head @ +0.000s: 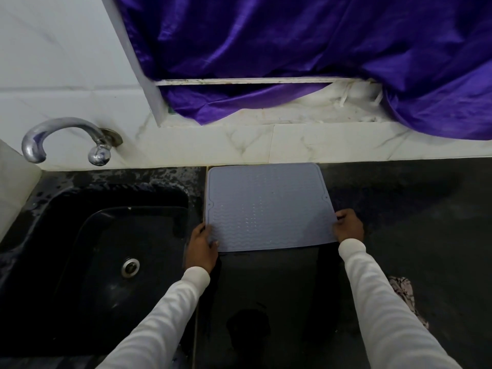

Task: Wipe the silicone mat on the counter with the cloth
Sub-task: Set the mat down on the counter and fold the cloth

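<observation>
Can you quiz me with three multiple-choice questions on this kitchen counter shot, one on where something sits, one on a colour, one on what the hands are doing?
1. Where does the silicone mat lie relative to the sink?
A. inside it B. on the counter to its right C. on its left

2. What colour is the draped fabric above the counter?
A. purple B. green C. yellow

3. What are the left hand and right hand doing?
A. turning the tap B. hanging idle C. gripping the mat's near corners

Answers: 1 B, the mat lies flat on the dark counter beside the basin. 2 A, the cloth is shiny purple. 3 C, each hand's fingers curl over one near corner.
</observation>
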A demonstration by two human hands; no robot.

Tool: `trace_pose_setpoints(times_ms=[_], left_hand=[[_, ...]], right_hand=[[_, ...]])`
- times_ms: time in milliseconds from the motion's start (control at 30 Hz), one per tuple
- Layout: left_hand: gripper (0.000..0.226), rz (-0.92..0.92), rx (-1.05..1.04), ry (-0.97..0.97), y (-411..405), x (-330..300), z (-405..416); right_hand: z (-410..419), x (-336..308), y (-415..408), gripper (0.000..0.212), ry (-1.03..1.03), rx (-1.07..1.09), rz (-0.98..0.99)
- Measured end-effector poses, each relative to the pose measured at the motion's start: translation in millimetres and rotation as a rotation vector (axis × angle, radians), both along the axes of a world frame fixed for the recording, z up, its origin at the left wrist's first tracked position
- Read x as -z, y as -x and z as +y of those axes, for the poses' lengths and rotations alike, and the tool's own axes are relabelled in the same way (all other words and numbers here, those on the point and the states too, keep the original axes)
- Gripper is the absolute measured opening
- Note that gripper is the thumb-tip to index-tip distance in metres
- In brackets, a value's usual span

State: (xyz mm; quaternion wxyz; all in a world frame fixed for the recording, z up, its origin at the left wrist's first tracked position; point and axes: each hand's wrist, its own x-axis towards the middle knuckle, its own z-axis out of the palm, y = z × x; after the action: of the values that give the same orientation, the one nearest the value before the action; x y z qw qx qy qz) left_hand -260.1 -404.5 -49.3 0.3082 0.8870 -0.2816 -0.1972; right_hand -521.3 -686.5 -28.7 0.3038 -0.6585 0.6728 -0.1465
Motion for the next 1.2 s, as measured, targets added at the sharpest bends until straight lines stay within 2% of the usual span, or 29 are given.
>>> trace_pose_setpoints(times_ms=[167, 367, 500, 567, 633, 733, 800, 967, 1200], left_hand=[[0.051, -0.036, -0.003, -0.003, 5, -4, -1], [0.043, -0.116, 0.021, 0.018, 14, -1, 10], [0.036, -0.304, 0.092, -0.035, 42, -9, 8], [0.038, -0.355, 0.197, 0.037, 65, -10, -5], [0.041, -0.314, 0.348, 0.133, 99, -15, -26], [0.048, -0.227, 0.715, 0.253, 165, -30, -64], [0.055, -0.232, 0.939, 0.283, 209, -37, -90], [0.068, -0.270, 1.286, 0.192, 296, -47, -135], [0.070, -0.337, 1.488, 0.049, 336, -29, -168]], right_hand=[[1, 2, 8, 0.025, 0.057, -0.059, -0.019], [3, -22, 53, 0.021, 0.234, -0.265, 0.095], [24, -41, 115, 0.020, 0.374, -0.334, 0.175], [39, -42, 146, 0.021, 0.393, -0.363, 0.242], [53, -38, 172, 0.021, 0.387, -0.355, 0.278], [77, -33, 201, 0.033, 0.413, -0.277, 0.259], [95, -27, 211, 0.038, 0.433, -0.268, 0.247], [128, -5, 240, 0.063, 0.272, -0.182, 0.259], [164, 7, 255, 0.065, 0.178, -0.077, 0.218]])
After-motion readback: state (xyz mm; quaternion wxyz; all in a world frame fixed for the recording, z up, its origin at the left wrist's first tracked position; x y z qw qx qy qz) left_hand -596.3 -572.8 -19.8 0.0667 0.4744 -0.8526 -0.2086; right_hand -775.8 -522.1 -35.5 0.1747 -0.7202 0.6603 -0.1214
